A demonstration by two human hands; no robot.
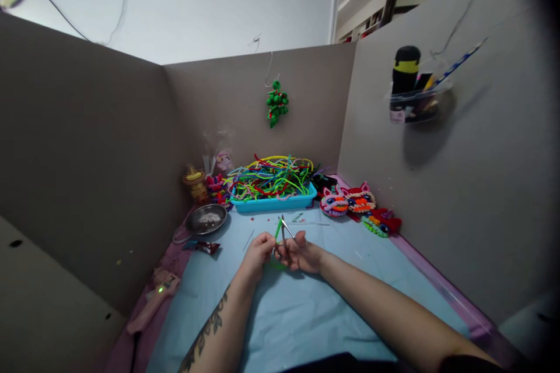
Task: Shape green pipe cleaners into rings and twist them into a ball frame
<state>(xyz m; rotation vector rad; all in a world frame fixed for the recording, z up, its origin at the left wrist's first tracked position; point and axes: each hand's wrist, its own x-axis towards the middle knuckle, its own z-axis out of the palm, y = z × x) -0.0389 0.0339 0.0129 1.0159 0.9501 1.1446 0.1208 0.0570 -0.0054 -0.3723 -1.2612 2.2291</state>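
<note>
My left hand [259, 252] is closed in a pinch on a green pipe cleaner [279, 229] over the light blue mat [289, 315]. Close beside it, my right hand [306, 253] is closed around small metal scissors or pliers [285, 228], whose tips point up next to the green stem. Both hands meet at the middle of the mat. Behind them stands a turquoise tray [273, 203] heaped with coloured pipe cleaners.
A metal bowl [206, 218] and a small yellow jar [195, 183] sit at the left. Finished colourful craft faces [347, 201] lie to the right. A pink glue gun [155, 297] rests at the near left. Grey partition walls surround the desk; a green ornament [277, 105] hangs at the back.
</note>
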